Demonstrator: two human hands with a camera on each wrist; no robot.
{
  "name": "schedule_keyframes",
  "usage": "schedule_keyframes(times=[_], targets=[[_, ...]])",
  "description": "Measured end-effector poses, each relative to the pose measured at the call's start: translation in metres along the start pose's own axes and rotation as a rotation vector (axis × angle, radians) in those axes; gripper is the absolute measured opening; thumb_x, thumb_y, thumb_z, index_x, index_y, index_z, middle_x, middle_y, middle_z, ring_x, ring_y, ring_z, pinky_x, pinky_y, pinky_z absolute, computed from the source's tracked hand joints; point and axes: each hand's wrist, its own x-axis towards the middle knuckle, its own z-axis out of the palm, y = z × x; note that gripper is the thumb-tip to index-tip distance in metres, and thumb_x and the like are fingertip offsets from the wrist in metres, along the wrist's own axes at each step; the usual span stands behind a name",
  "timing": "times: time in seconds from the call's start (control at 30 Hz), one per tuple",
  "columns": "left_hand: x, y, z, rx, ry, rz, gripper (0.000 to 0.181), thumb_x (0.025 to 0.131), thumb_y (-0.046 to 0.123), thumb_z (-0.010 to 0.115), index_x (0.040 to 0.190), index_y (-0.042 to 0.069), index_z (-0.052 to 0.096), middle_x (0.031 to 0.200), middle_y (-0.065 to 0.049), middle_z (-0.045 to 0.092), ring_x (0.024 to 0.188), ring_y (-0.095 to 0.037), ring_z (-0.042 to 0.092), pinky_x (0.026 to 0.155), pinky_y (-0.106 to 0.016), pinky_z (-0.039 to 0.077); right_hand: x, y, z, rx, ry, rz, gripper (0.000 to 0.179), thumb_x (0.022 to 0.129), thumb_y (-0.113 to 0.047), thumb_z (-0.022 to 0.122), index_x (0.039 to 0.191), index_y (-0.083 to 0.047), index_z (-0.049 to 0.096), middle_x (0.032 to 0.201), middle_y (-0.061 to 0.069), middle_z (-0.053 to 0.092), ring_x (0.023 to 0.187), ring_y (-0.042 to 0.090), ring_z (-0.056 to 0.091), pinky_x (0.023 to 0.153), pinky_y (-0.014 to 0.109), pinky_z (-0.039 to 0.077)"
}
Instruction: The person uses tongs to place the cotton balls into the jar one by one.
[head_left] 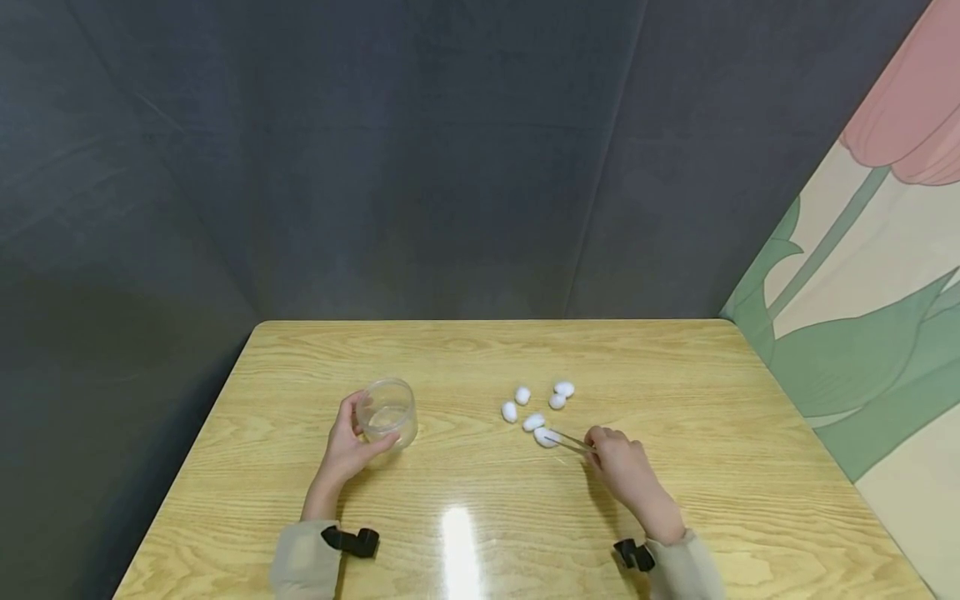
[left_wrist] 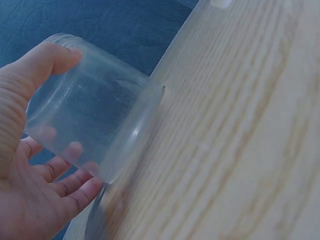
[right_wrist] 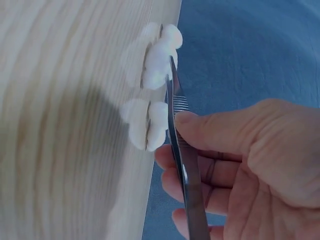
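My left hand [head_left: 351,446] holds a clear plastic jar [head_left: 397,419] round its side, thumb opposite the fingers. In the left wrist view the jar [left_wrist: 95,105] looks see-through with nothing visible inside, its base at or very near the tabletop. Metal tweezers [right_wrist: 187,170] are pinched between the thumb and fingers of my right hand [head_left: 621,467]. Their tips are at the nearest white cotton ball [head_left: 547,437]; whether they squeeze it I cannot tell. A second cotton ball [head_left: 533,422] lies against that one. Several more, such as one cotton ball [head_left: 509,412], are scattered just beyond.
The light wood table [head_left: 465,350] carries all of this. Behind it hangs a dark cloth [head_left: 450,167], and a wall with a flower pattern [head_left: 847,350] stands to the right. Black straps with small cameras [head_left: 352,542] sit on both wrists.
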Motion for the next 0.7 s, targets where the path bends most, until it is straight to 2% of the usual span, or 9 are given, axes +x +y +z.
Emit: schedule_keyframes(times=[0.13, 0.47, 0.57, 0.7], targets=[[0.003, -0.008, 0.000, 0.011, 0.013, 0.015, 0.083, 0.071, 0.008, 0.081, 0.138, 0.006, 0.031, 0.136, -0.019, 0.041, 0.118, -0.035, 0.043, 0.091, -0.050, 0.037, 0.000, -0.001, 0.002, -0.002, 0.003, -0.013, 0.019, 0.074, -0.001, 0.075, 0.082, -0.005, 0.058, 0.068, 0.003, 0.057, 0.061, 0.020, 0.053, 0.047, 0.034, 0.039], [0.003, -0.009, 0.002, 0.020, 0.020, 0.013, 0.083, 0.071, 0.008, 0.081, 0.137, 0.007, 0.031, 0.136, -0.018, 0.042, 0.118, -0.034, 0.043, 0.091, -0.050, 0.037, 0.001, -0.007, 0.002, -0.032, -0.036, -0.033, 0.023, 0.076, -0.001, 0.074, 0.077, -0.007, 0.052, 0.065, 0.003, 0.054, 0.060, 0.021, 0.053, 0.047, 0.034, 0.039], [0.001, -0.005, 0.001, 0.010, 0.014, 0.001, 0.082, 0.072, 0.006, 0.080, 0.137, 0.006, 0.031, 0.136, -0.020, 0.041, 0.119, -0.035, 0.042, 0.092, -0.049, 0.035, 0.001, -0.009, 0.001, -0.036, -0.031, -0.050, 0.025, 0.077, 0.002, 0.072, 0.075, -0.007, 0.049, 0.063, 0.002, 0.050, 0.057, 0.020, 0.051, 0.045, 0.033, 0.038], [-0.005, 0.012, 0.001, 0.007, 0.007, 0.013, 0.080, 0.073, 0.001, 0.077, 0.137, -0.001, 0.029, 0.136, -0.025, 0.039, 0.119, -0.040, 0.040, 0.093, -0.052, 0.034, 0.001, -0.010, 0.001, -0.052, -0.003, -0.065, 0.025, 0.075, 0.003, 0.073, 0.075, -0.007, 0.050, 0.061, 0.002, 0.049, 0.055, 0.020, 0.052, 0.044, 0.034, 0.038]])
